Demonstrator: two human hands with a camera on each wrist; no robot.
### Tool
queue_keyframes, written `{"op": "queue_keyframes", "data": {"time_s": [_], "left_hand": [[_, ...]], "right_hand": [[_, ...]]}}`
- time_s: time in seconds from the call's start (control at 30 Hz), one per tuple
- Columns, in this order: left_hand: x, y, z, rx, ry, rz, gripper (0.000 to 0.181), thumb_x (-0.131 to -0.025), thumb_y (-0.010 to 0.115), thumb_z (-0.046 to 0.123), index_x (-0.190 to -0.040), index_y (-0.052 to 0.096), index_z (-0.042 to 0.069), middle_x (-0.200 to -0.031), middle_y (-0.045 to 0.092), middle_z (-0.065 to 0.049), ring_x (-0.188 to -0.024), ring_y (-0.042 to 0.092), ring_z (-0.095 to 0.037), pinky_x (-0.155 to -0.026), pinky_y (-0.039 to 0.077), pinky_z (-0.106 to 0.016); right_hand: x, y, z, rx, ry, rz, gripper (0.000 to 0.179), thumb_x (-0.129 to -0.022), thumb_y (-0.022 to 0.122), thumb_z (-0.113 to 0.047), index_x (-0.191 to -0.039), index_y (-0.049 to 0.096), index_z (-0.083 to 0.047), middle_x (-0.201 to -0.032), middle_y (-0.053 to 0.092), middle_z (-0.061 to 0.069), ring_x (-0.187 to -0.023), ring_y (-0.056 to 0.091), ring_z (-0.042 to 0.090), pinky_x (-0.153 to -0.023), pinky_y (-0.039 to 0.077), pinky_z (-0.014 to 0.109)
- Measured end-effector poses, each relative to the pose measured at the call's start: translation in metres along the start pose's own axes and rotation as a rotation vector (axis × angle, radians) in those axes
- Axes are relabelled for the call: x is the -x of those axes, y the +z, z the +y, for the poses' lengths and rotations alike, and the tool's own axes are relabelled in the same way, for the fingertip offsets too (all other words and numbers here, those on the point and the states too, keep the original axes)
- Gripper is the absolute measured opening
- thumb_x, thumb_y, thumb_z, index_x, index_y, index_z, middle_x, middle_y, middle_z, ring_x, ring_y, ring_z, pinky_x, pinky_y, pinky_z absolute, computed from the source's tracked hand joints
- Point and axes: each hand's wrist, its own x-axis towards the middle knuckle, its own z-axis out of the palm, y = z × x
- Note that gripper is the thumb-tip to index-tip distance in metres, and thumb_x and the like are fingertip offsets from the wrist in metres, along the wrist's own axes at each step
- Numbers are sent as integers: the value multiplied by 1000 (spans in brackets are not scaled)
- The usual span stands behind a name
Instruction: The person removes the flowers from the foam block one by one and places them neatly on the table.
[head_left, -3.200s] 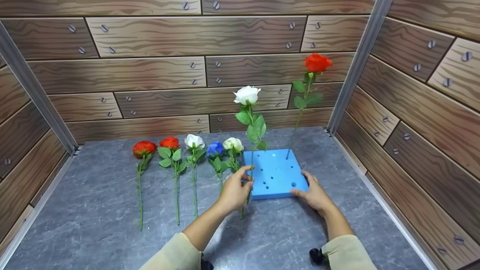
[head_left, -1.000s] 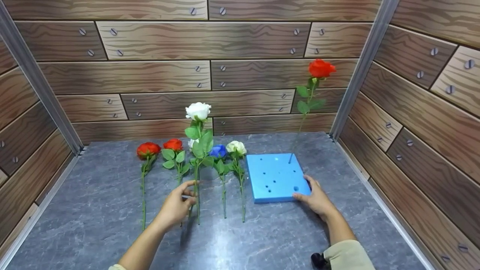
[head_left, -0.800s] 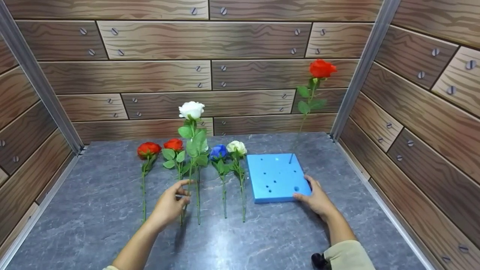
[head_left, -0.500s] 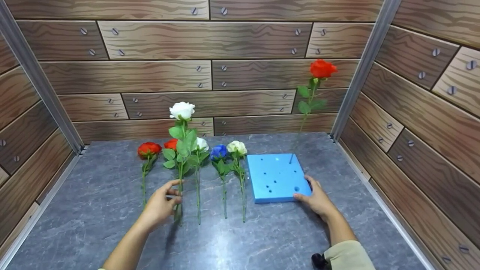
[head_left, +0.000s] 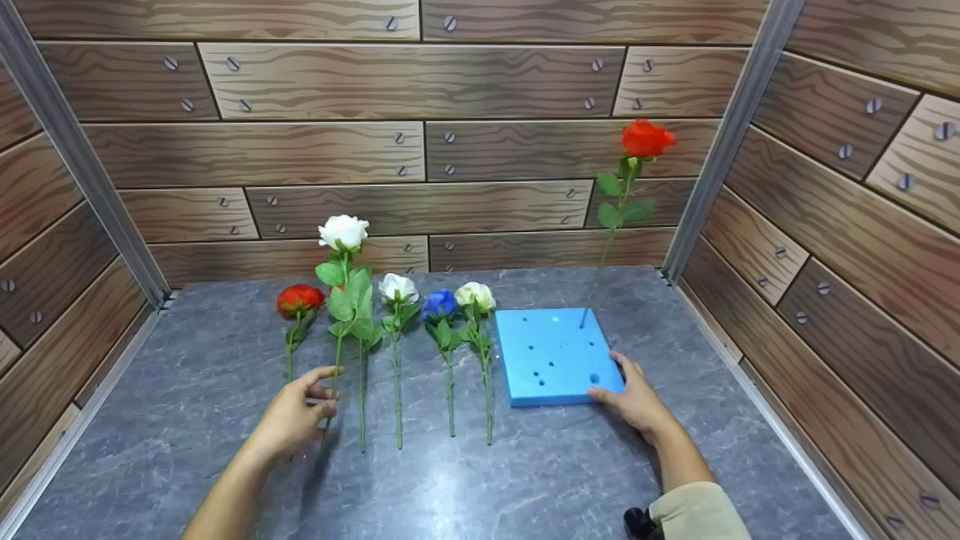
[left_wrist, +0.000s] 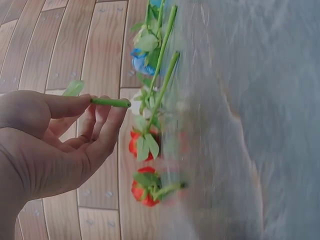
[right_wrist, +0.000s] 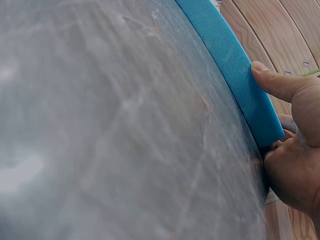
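Note:
My left hand (head_left: 292,412) pinches the stem of a white rose (head_left: 343,232), which stands upright above the table's left part, its bloom high. Seen from the left wrist, the cut end of the green stem (left_wrist: 112,102) sticks out past the thumb and fingertips. My right hand (head_left: 637,397) grips the near right corner of a blue foam block (head_left: 555,349) with several holes in its top. In the right wrist view the thumb presses the block's side (right_wrist: 240,75). A red rose (head_left: 646,139) stands in the block's far right part.
Several roses lie in a row on the grey marbled table (head_left: 562,472): a red rose (head_left: 300,298), another red one mostly hidden behind the held rose, a white rose (head_left: 398,288), a blue rose (head_left: 439,303) and a cream rose (head_left: 475,295). Wood-patterned walls enclose the table.
My left hand has carried the white rose leftward from beside the blue block, past the lying roses, to near the two red ones. The right hand has stayed on the block.

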Motion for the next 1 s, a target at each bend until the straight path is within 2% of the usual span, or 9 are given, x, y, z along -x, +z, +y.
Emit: {"op": "queue_keyframes", "data": {"time_s": [0.23, 0.4, 0.6, 0.8, 1.0], "left_hand": [[5, -16, -8, -21, -50, -42, 54, -98, 58, -1, -148, 49, 18, -126, 58, -24, -100, 66, -30, -65, 60, -36], [7, -26, -15, -36, -35, -52, 53, -97, 58, -1, -148, 49, 13, -124, 57, -26, -98, 66, -30, -66, 61, -39], [8, -39, -24, -70, -8, -52, 56, -94, 61, -4, -147, 46, 4, -122, 60, -30, -95, 68, -29, -64, 60, -37], [8, -53, -33, -46, -42, -57, 56, -96, 59, -3, -149, 44, 4, -120, 58, -28, -88, 65, -25, -57, 57, -35], [8, -66, -44, -40, -65, -46, 57, -96, 58, -4, -149, 40, 1, -117, 60, -27, -85, 65, -21, -57, 58, -37]], "right_hand": [[0, 0, 1, -4, 4, 6, 106, -86, 78, -44, -162, 11, -11, -167, 4, 24, -154, 7, 48, -124, 15, 65], [-1, 0, 2, 3, 7, 7, 107, -86, 78, -45, -162, 10, -11, -167, 4, 24, -154, 6, 47, -125, 14, 64], [1, 0, -1, -18, 0, -5, 105, -87, 77, -42, -162, 10, -12, -168, 2, 24, -155, 5, 46, -125, 13, 63], [1, 0, -1, -19, -6, -8, 105, -88, 77, -42, -162, 9, -12, -167, 2, 24, -155, 5, 46, -125, 13, 63], [1, 0, -1, -13, -8, -5, 107, -87, 78, -43, -162, 9, -11, -167, 2, 24, -155, 5, 46, -126, 13, 63]]}}
